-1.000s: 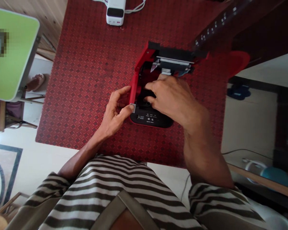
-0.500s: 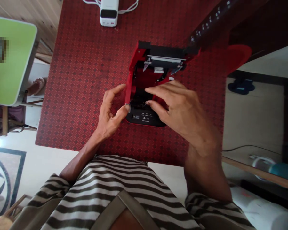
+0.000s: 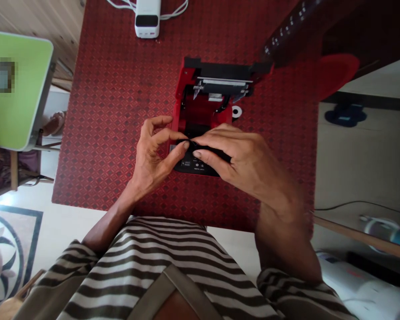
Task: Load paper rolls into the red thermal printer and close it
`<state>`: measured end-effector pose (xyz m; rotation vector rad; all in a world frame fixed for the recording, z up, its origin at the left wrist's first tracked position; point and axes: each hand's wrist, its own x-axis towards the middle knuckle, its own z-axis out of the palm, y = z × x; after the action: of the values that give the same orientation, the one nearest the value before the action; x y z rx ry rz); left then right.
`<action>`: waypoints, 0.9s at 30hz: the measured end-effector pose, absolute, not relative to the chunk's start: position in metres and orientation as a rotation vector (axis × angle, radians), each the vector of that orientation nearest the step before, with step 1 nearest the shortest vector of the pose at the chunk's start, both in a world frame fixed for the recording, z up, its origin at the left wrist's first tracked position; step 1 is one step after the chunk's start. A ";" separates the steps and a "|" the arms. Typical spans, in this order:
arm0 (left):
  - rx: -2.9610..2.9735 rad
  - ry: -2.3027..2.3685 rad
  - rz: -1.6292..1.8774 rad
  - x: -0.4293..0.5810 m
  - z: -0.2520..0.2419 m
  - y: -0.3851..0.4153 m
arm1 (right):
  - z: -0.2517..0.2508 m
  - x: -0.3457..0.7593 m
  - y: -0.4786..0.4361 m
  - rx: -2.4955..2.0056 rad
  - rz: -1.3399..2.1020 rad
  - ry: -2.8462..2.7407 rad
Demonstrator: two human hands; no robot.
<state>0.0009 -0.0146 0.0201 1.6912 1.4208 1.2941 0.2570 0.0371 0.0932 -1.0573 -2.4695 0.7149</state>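
The left hand [image 3: 150, 162] and the right hand [image 3: 242, 162] are held half closed and brought together, with the fingertips [image 3: 186, 144] nearly meeting over a thin black strip [image 3: 215, 154]. The strip is laid across the front of a compact red-and-black plastic printer [image 3: 179, 84]. Whether it is gripped by either hand cannot be told, since much of it is covered by the fingers.

The printer rests on the worktop, directly below the hands, with its top section raised. A black control panel [image 3: 193, 165], marked with small white symbols, is partly covered by the hands. Behind it, an open red-walled compartment [image 3: 205, 113] is exposed. A dark recess [image 3: 193, 130] is seen in its lower part, next to the fingers, and a thin black wire [image 3: 224, 104] runs down inside it. Above, a silver metal mechanism [image 3: 223, 84] is mounted under a black bar [image 3: 223, 70].

Just beside the printer's right wall, a small black disc with a white centre [image 3: 236, 112] lies on a red diamond-patterned cover [image 3: 115, 133] spread over the worktop. Farther off, a white power bank [image 3: 147, 18] with white cables [image 3: 173, 7] is placed near the cover's far edge. A long dark panel dotted with small white marks [image 3: 288, 29] extends above a red rounded object [image 3: 336, 75]. A green tabletop [image 3: 20, 120] is seen to the left.
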 end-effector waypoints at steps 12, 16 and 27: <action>1.702 1.370 1.294 -0.002 0.029 -0.004 | 0.110 0.245 0.036 -1.238 0.578 -2.317; 1.731 1.314 1.292 -0.003 0.034 -0.004 | 0.112 0.248 0.037 -1.258 0.553 -2.292; 1.793 1.274 1.402 0.004 0.034 -0.005 | 0.121 0.252 0.027 -1.130 0.320 -2.224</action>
<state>0.0036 -0.0047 0.0337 1.7935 1.2735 1.4015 0.2516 0.0271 0.1209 -1.1302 -2.2238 0.3203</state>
